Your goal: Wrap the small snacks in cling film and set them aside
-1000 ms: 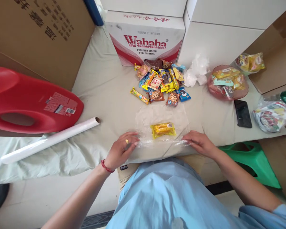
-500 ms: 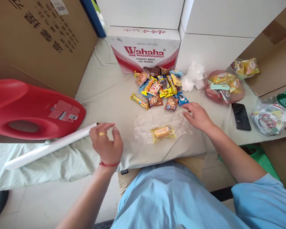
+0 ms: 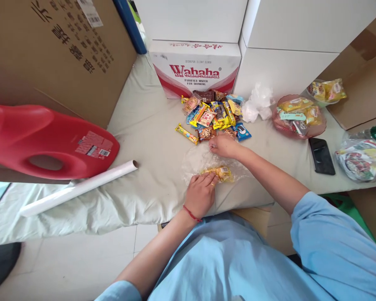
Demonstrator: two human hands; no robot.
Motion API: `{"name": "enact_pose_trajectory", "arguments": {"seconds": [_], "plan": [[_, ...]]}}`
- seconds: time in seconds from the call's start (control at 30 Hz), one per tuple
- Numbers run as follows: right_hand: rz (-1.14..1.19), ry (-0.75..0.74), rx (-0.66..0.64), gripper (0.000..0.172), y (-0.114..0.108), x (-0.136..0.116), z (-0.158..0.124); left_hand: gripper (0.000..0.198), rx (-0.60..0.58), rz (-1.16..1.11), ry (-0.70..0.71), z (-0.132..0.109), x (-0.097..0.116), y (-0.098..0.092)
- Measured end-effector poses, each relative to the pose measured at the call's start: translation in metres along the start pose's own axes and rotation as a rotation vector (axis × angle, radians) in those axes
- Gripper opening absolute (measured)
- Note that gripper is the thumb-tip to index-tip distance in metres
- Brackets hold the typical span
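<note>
A clear plastic bag [image 3: 192, 161] lies flattened on the cloth-covered surface, with a yellow-wrapped snack [image 3: 226, 173] on or inside it; which, I cannot tell. My left hand [image 3: 202, 193] rests with its fingers laid out over the left end of that snack and the bag's near side. At the bag's far edge my right hand [image 3: 224, 145] is closed in a pinch, apparently on the thin plastic. Just beyond its knuckles is a heap of small packaged snacks [image 3: 217, 115]; a brown cookie packet [image 3: 230, 133] is partly hidden behind the hand.
On the left are a red jug [image 3: 81, 146], a white roll [image 3: 81, 188] and a big cardboard box [image 3: 81, 62]. A Wahaha carton [image 3: 197, 69] stands behind the heap. Rightward are crumpled white plastic [image 3: 257, 104], a pink bowl [image 3: 313, 133] with snacks, and a phone [image 3: 322, 156].
My left hand has left the white roll and moved right onto the yellow snack. My right hand has shifted left to the bag's far edge and closed from an open pose.
</note>
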State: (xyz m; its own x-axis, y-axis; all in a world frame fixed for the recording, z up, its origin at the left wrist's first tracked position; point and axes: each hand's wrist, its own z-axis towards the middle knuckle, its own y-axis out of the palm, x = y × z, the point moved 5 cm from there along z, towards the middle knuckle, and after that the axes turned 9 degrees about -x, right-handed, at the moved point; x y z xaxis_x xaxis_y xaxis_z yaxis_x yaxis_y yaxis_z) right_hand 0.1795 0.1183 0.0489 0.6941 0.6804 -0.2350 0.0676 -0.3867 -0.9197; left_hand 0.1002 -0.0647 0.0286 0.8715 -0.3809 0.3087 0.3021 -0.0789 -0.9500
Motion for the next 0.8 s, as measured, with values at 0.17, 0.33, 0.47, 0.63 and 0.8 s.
{"name": "enact_pose_trajectory", "arguments": {"seconds": [0.17,0.33,0.47,0.63,0.8], "plan": [[-0.006,-0.23,0.194,0.019,-0.019,-0.031,-0.054,0.04,0.034,-0.006,0.023,-0.001,0.002,-0.001],[-0.117,-0.264,-0.018,0.026,0.027,-0.058,-0.104,0.039,0.121,-0.175,0.064,-0.013,-0.012,-0.005],[-0.088,-0.243,-0.041,0.05,0.064,-0.06,-0.118,0.028,0.345,-0.526,-0.087,-0.044,-0.045,-0.014],[-0.045,-0.147,-0.02,0.052,0.071,-0.064,-0.116,0.023,0.617,-0.786,-0.724,-0.063,-0.094,-0.013],[-0.029,-0.082,-0.019,0.045,0.06,-0.072,-0.113,0.038,0.311,-0.51,-0.655,-0.034,-0.086,-0.014]]}}
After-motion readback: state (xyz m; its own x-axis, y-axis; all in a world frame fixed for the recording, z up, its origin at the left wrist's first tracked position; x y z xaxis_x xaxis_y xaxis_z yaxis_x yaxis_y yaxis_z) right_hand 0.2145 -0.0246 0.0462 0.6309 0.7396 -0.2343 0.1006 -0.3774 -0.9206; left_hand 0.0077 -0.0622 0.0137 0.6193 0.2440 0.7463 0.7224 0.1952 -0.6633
